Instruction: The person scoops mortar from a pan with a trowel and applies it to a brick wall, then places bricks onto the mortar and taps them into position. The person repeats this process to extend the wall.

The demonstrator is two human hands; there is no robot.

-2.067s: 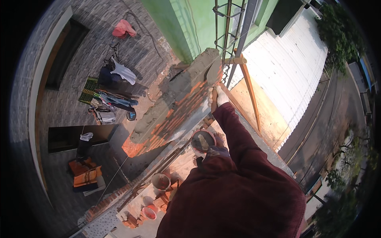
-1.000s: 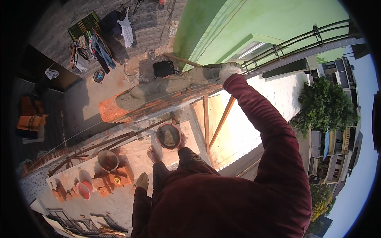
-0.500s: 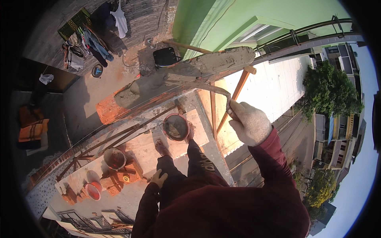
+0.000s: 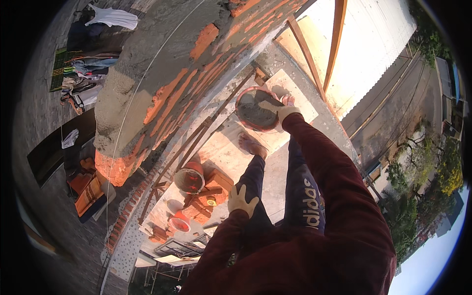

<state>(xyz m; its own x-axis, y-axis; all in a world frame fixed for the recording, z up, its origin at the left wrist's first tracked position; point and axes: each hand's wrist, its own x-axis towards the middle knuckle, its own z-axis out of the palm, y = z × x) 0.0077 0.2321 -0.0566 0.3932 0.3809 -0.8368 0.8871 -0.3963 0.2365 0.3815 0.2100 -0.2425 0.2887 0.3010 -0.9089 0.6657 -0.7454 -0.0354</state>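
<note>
The gloved right hand [image 4: 276, 111] is dipping into the mortar pan [image 4: 256, 109] (grip hidden, cannot tell), risking tipping it off the board [image 4: 223, 152] beneath

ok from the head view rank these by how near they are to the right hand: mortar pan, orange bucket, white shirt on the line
1. Mortar pan: the right hand reaches into it.
2. Orange bucket: lower left, on the platform beside loose bricks.
3. White shirt: far upper left, beyond the brick wall.
</note>
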